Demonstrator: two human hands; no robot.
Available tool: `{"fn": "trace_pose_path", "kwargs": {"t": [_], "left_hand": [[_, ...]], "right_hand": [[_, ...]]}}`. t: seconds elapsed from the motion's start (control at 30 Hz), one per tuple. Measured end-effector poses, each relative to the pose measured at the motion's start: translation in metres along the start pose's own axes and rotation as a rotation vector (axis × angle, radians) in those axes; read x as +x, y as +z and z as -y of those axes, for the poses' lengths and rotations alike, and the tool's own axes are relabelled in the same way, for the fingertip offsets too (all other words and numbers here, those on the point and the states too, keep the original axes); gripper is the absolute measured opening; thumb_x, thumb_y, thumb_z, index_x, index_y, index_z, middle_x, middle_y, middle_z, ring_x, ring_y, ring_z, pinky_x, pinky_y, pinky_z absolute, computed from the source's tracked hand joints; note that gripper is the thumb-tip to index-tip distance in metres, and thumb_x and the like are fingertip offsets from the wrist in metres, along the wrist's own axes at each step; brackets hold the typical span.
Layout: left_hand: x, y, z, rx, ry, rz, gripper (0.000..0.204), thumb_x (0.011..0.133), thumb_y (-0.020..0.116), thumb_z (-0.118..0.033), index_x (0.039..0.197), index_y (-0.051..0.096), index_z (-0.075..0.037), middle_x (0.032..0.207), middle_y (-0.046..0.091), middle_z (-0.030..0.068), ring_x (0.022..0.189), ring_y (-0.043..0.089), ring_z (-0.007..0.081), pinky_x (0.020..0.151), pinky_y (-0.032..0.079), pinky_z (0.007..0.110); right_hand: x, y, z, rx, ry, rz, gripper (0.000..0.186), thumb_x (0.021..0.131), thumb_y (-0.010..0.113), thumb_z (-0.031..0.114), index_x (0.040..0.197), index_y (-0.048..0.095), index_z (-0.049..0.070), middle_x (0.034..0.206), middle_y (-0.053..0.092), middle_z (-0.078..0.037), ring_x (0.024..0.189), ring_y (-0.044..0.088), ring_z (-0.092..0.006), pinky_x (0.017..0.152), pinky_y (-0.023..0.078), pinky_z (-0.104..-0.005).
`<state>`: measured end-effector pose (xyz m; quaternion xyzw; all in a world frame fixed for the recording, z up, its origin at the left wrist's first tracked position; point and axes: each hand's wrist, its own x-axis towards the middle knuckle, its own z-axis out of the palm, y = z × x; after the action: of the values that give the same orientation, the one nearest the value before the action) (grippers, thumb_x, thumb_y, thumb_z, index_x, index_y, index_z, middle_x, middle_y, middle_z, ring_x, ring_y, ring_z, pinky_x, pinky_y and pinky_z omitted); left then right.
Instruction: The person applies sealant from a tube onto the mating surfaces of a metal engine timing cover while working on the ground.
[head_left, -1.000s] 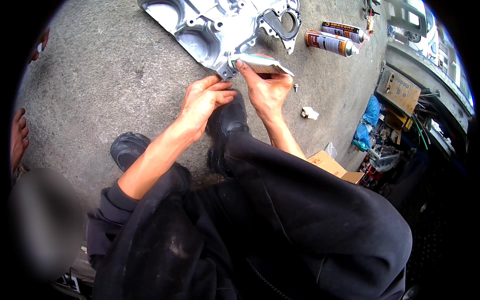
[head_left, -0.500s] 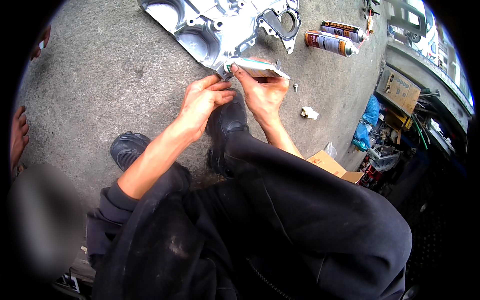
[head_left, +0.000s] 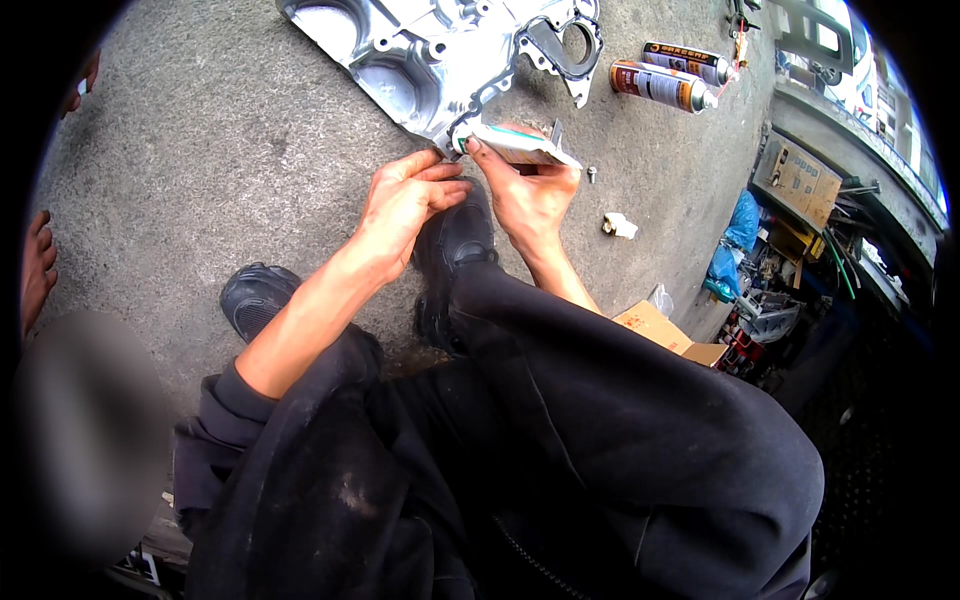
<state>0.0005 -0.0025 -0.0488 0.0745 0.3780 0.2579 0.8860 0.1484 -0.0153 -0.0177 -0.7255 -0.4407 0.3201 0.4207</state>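
Note:
A silvery cast-metal engine cover (head_left: 450,50) is at the top of the view, its lower corner close to my black shoe (head_left: 462,230). My left hand (head_left: 400,205) has its fingers bent and closed at that corner, apparently gripping its edge; the fingertips are partly hidden. In my right hand (head_left: 535,200) is a white squeeze tube (head_left: 520,147) with green markings, its flat end to the right. The thumb presses on the tube near its nozzle end, which lies against the cover's edge. The nozzle tip is too small to make out.
Two spray cans (head_left: 660,86) lie on the concrete at upper right. A small bolt (head_left: 591,175) and a crumpled white scrap (head_left: 619,226) are right of my hand. An opened cardboard box (head_left: 655,328) sits beside my leg. Another person's hand (head_left: 40,262) shows at far left.
My right hand and the tube have shifted slightly down and right along the cover's edge. My left hand and the cover look unmoved.

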Motion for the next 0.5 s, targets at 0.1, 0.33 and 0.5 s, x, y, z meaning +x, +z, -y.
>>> {"fn": "trace_pose_path", "kwargs": {"t": [0.1, 0.33, 0.5], "left_hand": [[0.001, 0.000, 0.001, 0.003, 0.001, 0.003, 0.062, 0.079, 0.048, 0.009, 0.141, 0.041, 0.012, 0.135, 0.054, 0.0236, 0.118, 0.060, 0.0283, 0.104, 0.049, 0.035], [0.002, -0.002, 0.002, -0.005, 0.003, 0.003, 0.061, 0.079, 0.048, 0.010, 0.140, 0.043, 0.011, 0.133, 0.056, 0.0219, 0.118, 0.060, 0.0272, 0.104, 0.049, 0.034], [0.004, -0.004, 0.005, -0.031, 0.007, 0.017, 0.063, 0.077, 0.046, 0.012, 0.140, 0.041, 0.013, 0.134, 0.054, 0.0245, 0.121, 0.059, 0.0306, 0.107, 0.047, 0.036]], "right_hand": [[-0.003, -0.002, -0.003, -0.007, -0.010, -0.003, 0.020, 0.080, 0.080, -0.001, 0.096, 0.071, -0.007, 0.085, 0.075, -0.011, 0.077, 0.069, -0.0120, 0.067, 0.054, -0.0260], [-0.010, -0.002, -0.001, 0.012, 0.031, -0.014, 0.021, 0.080, 0.081, 0.000, 0.097, 0.071, -0.007, 0.083, 0.075, -0.010, 0.077, 0.069, -0.0118, 0.067, 0.054, -0.0260], [-0.014, -0.004, 0.001, -0.007, 0.043, 0.003, 0.022, 0.079, 0.081, -0.001, 0.097, 0.071, -0.007, 0.083, 0.075, -0.010, 0.076, 0.069, -0.0120, 0.068, 0.055, -0.0259]]}}
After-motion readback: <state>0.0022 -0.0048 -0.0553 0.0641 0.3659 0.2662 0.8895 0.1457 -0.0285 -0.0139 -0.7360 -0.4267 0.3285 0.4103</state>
